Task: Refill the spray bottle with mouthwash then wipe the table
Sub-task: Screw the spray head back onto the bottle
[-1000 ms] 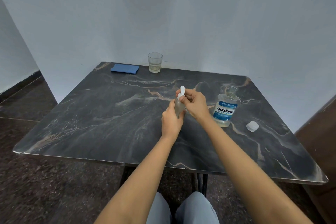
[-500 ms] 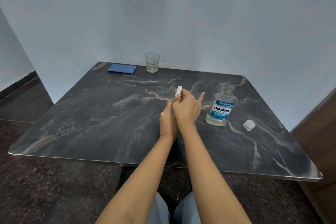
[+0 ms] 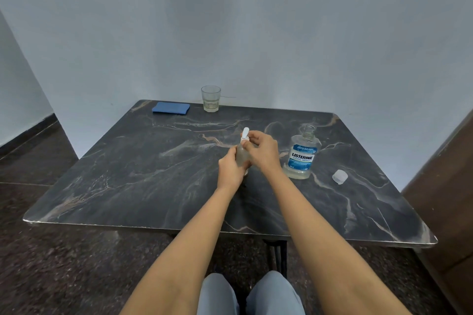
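Observation:
A small clear spray bottle (image 3: 241,154) with a white nozzle top stands upright at the middle of the dark marble table (image 3: 143,176). My left hand (image 3: 230,170) grips its body from the left. My right hand (image 3: 263,149) pinches the white spray head at the bottle's neck. The mouthwash bottle (image 3: 302,155), clear with a blue label, stands uncapped just to the right of my hands. Its white cap (image 3: 340,176) lies on the table farther right. A folded blue cloth (image 3: 171,107) lies at the far left corner.
A drinking glass (image 3: 210,98) with a little liquid stands at the far edge against the wall. A brown panel (image 3: 445,202) rises along the table's right side. My knees (image 3: 250,294) show below the near edge.
My right hand has shifted its hold on the spray head, with the fingers now curled around the neck instead of spread. The view has tilted slightly; the bottle stays in place.

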A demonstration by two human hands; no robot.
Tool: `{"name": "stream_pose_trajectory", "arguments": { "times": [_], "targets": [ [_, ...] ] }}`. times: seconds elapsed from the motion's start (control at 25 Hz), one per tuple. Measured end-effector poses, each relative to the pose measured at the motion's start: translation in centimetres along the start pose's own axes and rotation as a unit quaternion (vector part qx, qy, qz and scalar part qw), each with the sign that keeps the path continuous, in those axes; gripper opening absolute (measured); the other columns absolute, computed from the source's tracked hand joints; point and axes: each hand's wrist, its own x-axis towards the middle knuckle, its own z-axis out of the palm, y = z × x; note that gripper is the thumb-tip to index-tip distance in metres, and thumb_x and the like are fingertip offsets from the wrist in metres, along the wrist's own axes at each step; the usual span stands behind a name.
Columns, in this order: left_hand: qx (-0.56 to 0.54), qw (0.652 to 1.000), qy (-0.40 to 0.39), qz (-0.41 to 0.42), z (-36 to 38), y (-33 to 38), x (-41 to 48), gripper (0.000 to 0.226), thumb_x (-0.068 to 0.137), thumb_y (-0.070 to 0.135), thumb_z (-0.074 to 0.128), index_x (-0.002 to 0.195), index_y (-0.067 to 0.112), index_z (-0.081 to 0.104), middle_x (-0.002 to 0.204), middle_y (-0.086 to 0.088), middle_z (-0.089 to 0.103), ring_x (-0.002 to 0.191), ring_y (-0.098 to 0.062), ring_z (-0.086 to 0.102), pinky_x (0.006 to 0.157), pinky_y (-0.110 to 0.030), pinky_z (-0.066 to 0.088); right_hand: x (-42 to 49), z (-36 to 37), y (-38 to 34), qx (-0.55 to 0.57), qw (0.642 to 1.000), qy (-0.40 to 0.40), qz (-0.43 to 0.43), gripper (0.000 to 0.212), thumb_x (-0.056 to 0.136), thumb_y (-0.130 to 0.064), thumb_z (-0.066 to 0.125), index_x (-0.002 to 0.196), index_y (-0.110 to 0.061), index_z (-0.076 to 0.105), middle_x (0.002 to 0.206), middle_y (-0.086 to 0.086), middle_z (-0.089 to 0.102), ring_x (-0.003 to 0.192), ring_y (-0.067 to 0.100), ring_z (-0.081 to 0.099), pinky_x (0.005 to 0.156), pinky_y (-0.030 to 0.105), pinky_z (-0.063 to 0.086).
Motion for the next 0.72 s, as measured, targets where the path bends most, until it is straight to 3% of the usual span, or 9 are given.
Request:
{"name": "stream_pose_trajectory", "arguments": {
  "times": [0.16, 0.28, 0.4, 0.48, 0.6, 0.72],
  "targets": [
    [0.006, 0.999, 0.029, -0.022, 0.4, 0.0, -0.1, 0.012, 0.088, 0.026, 0.06, 0.098, 0.019, 0.061, 0.082, 0.006, 0.065, 0.076, -0.008, 0.063, 0.06, -0.017, 0.049, 0.1, 1.1, -0.3, -0.059, 0.997, 0.044, -0.001, 0.022, 0.089, -0.016, 0.061, 0.11, -0.015, 0.067, 0.104, 0.007, 0.071, 0.113, 0.025, 0.061, 0.096, 0.036, 0.05],
    [0.033, 0.997, 0.06, -0.03, 0.9, 0.2, -0.2, 0.015, 0.093, 0.03, 0.051, 0.092, 0.017, 0.059, 0.074, 0.004, 0.064, 0.068, -0.011, 0.063, 0.058, -0.026, 0.049, -0.3, 2.5, -0.5, -0.076, 0.992, 0.09, 0.04, 0.017, 0.09, -0.017, 0.055, 0.103, -0.018, 0.066, 0.101, 0.013, 0.071, 0.125, 0.033, 0.05, 0.109, 0.037, 0.035],
    [0.101, 0.993, 0.062, -0.022, 0.8, 0.4, 0.0, 0.012, 0.096, 0.025, 0.052, 0.098, 0.016, 0.059, 0.079, 0.002, 0.064, 0.072, -0.014, 0.065, 0.059, -0.027, 0.051, -0.7, 2.4, -0.6, -0.019, 0.992, 0.108, 0.06, 0.026, 0.09, -0.02, 0.061, 0.115, -0.017, 0.066, 0.111, 0.007, 0.07, 0.123, 0.025, 0.054, 0.111, 0.037, 0.036],
    [0.065, 0.996, 0.043, -0.039, 0.7, 0.6, 0.0, 0.015, 0.095, 0.024, 0.051, 0.102, 0.014, 0.061, 0.086, -0.002, 0.066, 0.079, -0.017, 0.065, 0.067, -0.031, 0.054, -0.8, 1.4, -0.7, 0.028, 0.995, 0.075, 0.058, 0.035, 0.088, -0.02, 0.065, 0.122, -0.014, 0.064, 0.118, 0.003, 0.068, 0.117, 0.017, 0.059, 0.103, 0.031, 0.044],
    [0.01, 0.998, 0.037, -0.055, 0.4, 1.0, -0.4, 0.021, 0.092, 0.027, 0.057, 0.108, 0.015, 0.062, 0.094, -0.002, 0.067, 0.087, -0.017, 0.065, 0.068, -0.027, 0.053, -1.6, -0.4, -0.6, 0.06, 0.997, 0.009, 0.042, 0.04, 0.089, -0.017, 0.065, 0.128, -0.015, 0.059, 0.13, 0.0, 0.061, 0.123, 0.012, 0.053, 0.102, 0.028, 0.042],
    [0.039, 0.998, 0.021, -0.053, 0.4, 1.4, -0.9, 0.052, 0.078, 0.023, 0.077, 0.124, 0.012, 0.054, 0.111, -0.005, 0.063, 0.102, -0.02, 0.06, 0.074, -0.025, 0.047, -4.1, -2.6, 0.5, 0.046, 0.999, 0.024, -0.008, 0.028, 0.089, -0.019, 0.063, 0.117, -0.016, 0.066, 0.119, -0.001, 0.067, 0.113, 0.01, 0.059, 0.1, 0.03, 0.047]
  ]
}}
